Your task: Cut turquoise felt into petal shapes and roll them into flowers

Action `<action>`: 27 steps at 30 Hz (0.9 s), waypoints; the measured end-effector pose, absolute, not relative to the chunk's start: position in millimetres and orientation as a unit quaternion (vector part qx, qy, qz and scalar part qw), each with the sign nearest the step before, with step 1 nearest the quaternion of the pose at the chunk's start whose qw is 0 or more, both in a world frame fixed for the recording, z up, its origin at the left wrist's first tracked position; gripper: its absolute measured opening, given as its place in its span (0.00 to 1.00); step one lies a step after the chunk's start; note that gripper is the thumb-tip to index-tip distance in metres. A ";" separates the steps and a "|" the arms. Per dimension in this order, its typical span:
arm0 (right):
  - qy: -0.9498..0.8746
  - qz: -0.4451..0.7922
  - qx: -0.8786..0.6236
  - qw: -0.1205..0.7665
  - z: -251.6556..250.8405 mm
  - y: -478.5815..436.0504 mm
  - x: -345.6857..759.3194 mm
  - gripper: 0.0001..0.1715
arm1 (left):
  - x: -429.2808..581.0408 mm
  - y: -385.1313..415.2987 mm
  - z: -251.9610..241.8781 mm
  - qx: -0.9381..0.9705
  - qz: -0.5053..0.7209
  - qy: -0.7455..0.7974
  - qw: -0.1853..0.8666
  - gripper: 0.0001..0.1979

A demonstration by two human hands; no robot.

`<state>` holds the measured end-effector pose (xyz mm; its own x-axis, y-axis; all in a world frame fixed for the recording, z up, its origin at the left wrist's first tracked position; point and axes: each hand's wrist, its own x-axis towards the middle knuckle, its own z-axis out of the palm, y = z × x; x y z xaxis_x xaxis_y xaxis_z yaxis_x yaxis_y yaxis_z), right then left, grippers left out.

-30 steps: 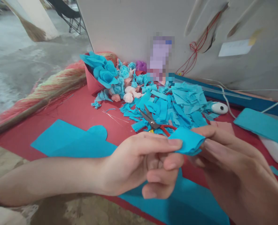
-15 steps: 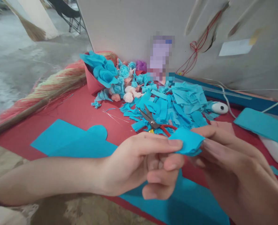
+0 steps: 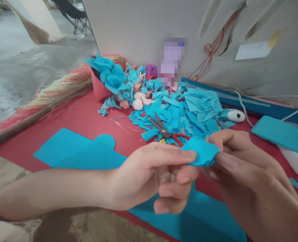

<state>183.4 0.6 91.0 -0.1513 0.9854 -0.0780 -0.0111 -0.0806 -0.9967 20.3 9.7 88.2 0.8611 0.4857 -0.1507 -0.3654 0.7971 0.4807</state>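
Observation:
Between my two hands, above the red work surface, is a small layered piece of blue paper (image 3: 201, 152). My left hand (image 3: 159, 174) pinches its left edge between thumb and index finger, the other fingers curled below. My right hand (image 3: 249, 168) grips the right corner with thumb and fingertips. Just behind the piece lie scissors (image 3: 164, 130) with red handles, on a heap of cut blue strips (image 3: 174, 114). Larger blue sheets (image 3: 76, 149) rest under and left of my left arm.
Paper flowers (image 3: 134, 90) and a red cone of blue petals (image 3: 100, 89) stand at the back left. A broom (image 3: 50, 104) lies along the left edge. Right: a white device (image 3: 236, 116), a cable and a blue stack (image 3: 280, 134).
My right fingers have shifted slightly at the right corner of the blue piece, which now looks more curled there. My left hand has hardly moved.

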 end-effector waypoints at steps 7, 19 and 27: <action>-0.500 0.585 -0.468 0.435 90.8 -0.9 183.4 0.03 | 21.3 9.5 87.2 0.226 0.237 0.133 0.935 0.17; -0.470 0.608 -0.446 0.460 88.8 -2.1 182.6 0.03 | 20.8 9.1 88.1 0.230 0.228 0.138 0.936 0.17; -0.454 0.610 -0.467 0.451 86.9 -2.9 184.0 0.05 | 20.6 8.3 88.2 0.229 0.231 0.138 0.936 0.18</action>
<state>184.0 -2.9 86.9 -0.1573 0.9745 -0.1603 -0.1262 -0.1808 -0.9754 20.6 8.3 88.2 0.8557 0.4946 -0.1523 -0.3682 0.7886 0.4925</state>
